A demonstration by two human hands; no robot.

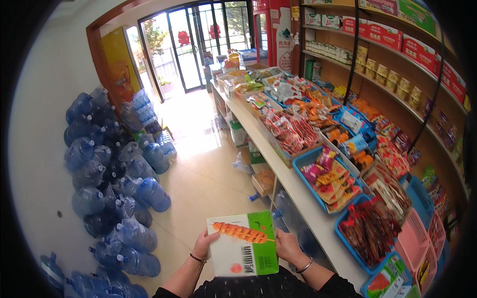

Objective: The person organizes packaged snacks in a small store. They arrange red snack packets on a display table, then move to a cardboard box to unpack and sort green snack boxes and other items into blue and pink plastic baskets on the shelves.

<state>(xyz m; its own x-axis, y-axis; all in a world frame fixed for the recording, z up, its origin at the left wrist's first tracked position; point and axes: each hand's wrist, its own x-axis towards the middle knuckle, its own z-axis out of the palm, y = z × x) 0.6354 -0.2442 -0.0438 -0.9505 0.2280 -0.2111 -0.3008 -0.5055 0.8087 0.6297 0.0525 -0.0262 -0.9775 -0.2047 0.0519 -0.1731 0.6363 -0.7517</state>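
Observation:
A white and green cardboard box [238,247], printed with a picture of a grilled skewer and bearing writing, is held between both hands in front of my body. My left hand [203,244], with a dark bead bracelet at the wrist, grips its left side. On the opposite side my right hand [288,246], wearing a silver bangle, holds the edge. Whether the box is full or empty cannot be told.
On my right runs a long counter [298,208] with blue baskets [337,225] of packaged snacks and pink baskets [411,236]. Shelves [395,46] of boxes and cans stand behind it. Large blue water bottles [138,234] are piled along the left wall. Glass doors [182,44] stand ahead.

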